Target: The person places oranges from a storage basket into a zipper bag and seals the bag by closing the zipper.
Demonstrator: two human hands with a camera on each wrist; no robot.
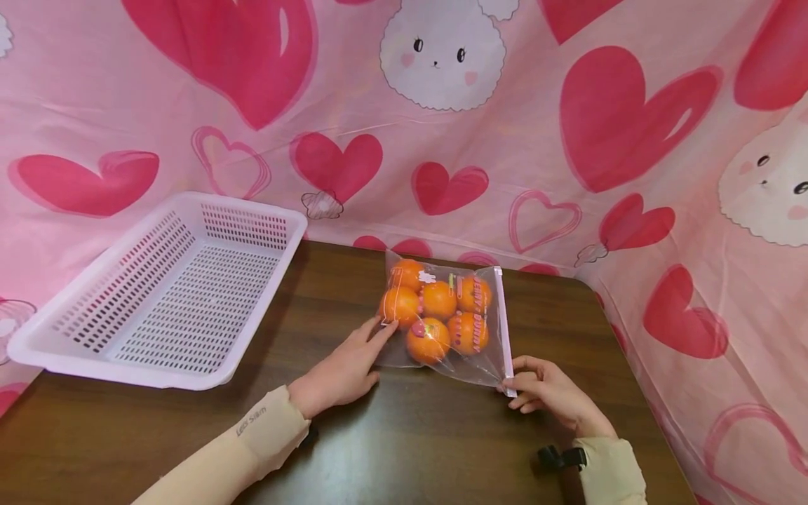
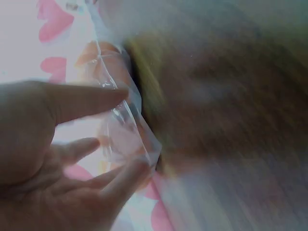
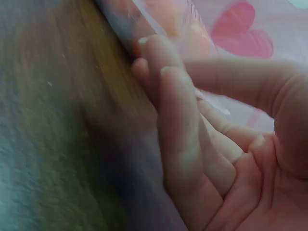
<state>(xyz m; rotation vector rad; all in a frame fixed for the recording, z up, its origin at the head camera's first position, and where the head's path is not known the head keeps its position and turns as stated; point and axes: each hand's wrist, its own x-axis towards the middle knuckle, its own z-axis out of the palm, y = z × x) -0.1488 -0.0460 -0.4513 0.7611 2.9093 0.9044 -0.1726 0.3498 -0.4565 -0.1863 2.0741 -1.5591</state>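
A clear zip bag (image 1: pixel 467 368) with pink print lies on the table, with several oranges (image 1: pixel 429 341) inside. Its white slider strip (image 1: pixel 503 315) runs along the right side. At the lower end of that strip, my right hand (image 1: pixel 555 393) pinches the corner between thumb and fingers. My left hand (image 1: pixel 337 368) reaches to the bag's left side, where its outstretched fingertips touch the plastic beside an orange. In the left wrist view the thumb and fingers of the left hand (image 2: pixel 62 144) are spread against the bag's edge. The right wrist view is partly blurred.
A white perforated plastic basket (image 1: pixel 252 330) stands on the left of the dark wooden table (image 1: pixel 404 449). A pink cloth (image 1: pixel 353 91) printed with hearts and rabbits hangs behind the table and down its right side.
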